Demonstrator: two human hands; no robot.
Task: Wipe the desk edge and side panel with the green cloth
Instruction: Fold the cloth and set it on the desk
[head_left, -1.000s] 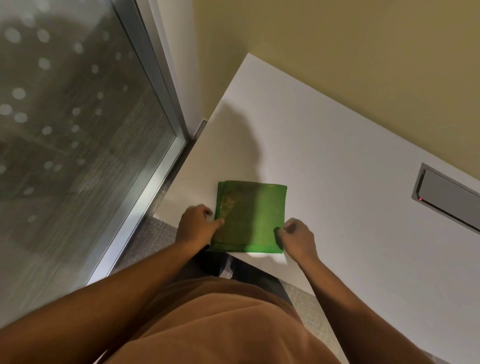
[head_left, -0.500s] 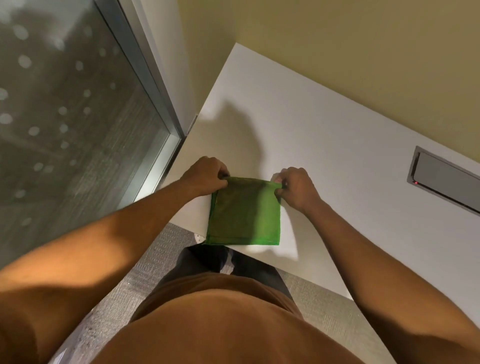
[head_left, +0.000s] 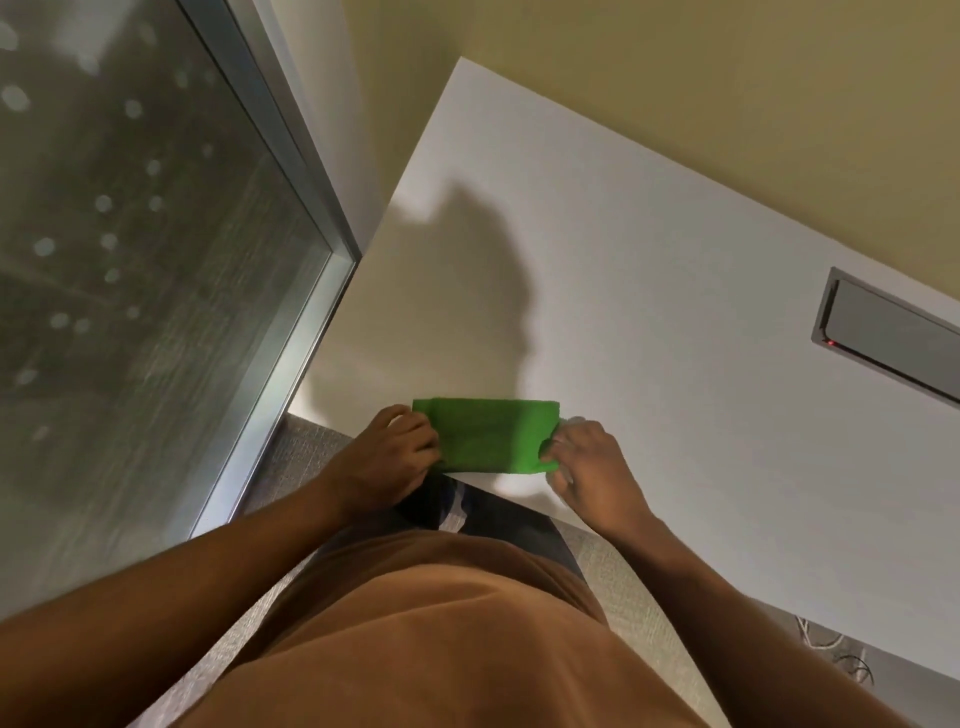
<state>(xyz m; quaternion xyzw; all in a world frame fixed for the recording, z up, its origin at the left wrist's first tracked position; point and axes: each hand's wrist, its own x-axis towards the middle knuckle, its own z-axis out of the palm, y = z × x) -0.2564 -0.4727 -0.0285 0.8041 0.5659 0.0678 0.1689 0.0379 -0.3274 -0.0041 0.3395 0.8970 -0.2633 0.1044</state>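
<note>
at the desk (head_left: 649, 322) edge, left hand (head_left: 387, 457) and right hand (head_left: 587, 462) pinch the folded green cloth (head_left: 488, 434), fingertips hidden.

**Cloth folded in half again**

Folded down from a near-square into a narrow band: green cloth (head_left: 488, 435), now lying along the near edge of the surface (head_left: 649, 312). Brought back from the far corners to the near edge: left hand (head_left: 387, 457) and right hand (head_left: 592, 465), each pinching one short end.
</note>
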